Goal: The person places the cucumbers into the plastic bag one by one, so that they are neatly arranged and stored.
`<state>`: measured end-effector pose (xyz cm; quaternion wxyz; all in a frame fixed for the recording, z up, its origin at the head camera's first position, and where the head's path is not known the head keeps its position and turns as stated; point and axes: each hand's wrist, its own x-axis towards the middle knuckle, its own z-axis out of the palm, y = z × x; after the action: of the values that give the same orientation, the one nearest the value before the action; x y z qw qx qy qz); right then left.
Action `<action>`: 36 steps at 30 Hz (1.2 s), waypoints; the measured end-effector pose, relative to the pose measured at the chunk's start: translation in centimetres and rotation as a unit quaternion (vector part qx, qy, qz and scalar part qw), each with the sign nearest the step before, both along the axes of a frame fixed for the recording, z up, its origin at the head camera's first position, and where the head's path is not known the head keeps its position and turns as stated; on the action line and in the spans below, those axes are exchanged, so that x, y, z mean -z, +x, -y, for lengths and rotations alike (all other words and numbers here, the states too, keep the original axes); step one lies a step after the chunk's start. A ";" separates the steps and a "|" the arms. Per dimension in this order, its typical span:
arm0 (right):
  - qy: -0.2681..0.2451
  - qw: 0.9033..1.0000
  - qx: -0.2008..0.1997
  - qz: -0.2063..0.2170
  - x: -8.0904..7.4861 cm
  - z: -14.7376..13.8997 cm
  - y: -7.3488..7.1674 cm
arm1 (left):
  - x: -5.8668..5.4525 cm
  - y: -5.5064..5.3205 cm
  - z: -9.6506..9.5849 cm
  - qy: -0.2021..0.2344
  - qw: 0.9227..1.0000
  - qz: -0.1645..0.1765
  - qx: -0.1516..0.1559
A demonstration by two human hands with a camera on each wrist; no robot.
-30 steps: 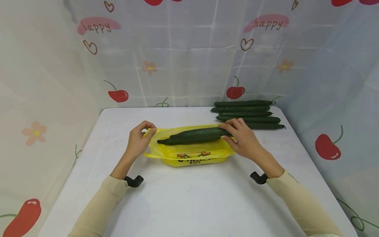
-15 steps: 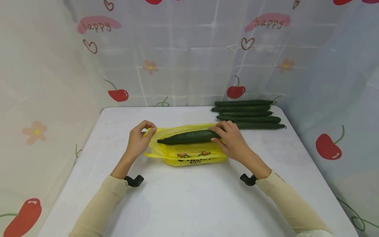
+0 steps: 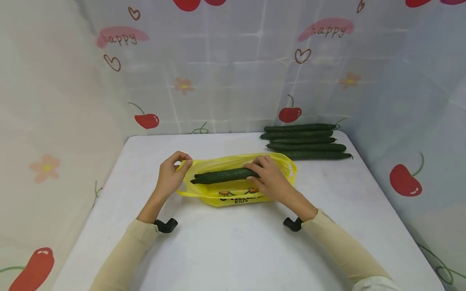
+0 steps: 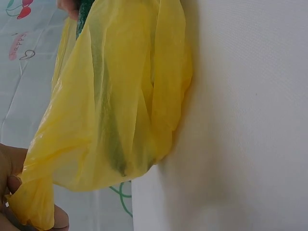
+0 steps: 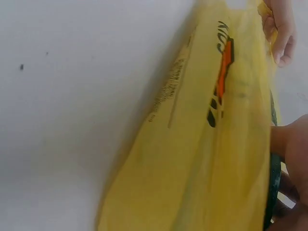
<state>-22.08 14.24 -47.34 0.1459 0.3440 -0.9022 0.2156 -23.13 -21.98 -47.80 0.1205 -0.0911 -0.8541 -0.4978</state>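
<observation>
Since the earlier frame, we see the right hand (image 3: pixel 269 179) and its cucumber (image 3: pixel 226 176) shifted left and lower into the yellow bag (image 3: pixel 218 190). Across the bag's near side we read "KIDS" (image 3: pixel 241 201); the line above is partly folded away. Right fingers clamp the cucumber; left fingers (image 3: pixel 182 156) pinch the bag's left end. Far right on the surface (image 3: pixel 233 242), five more cucumbers (image 3: pixel 306 147) lie; beyond, the backdrop (image 3: pixel 233 95) says "happy" twice.

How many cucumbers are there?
7: five cucumbers on the table, back right; two in the yellow bag, one of them held. The bag may hide more.
</observation>
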 end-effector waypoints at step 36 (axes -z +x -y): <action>0.130 0.978 0.011 0.164 0.7 -0.3 -2.1 | -1.4 0.3 -0.2 -0.034 0.999 -0.020 -0.013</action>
<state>-24.19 14.55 -48.01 -0.0476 0.3100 -0.9379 0.1479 -22.82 -21.76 -46.44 0.1411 -0.0939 -0.8691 -0.4646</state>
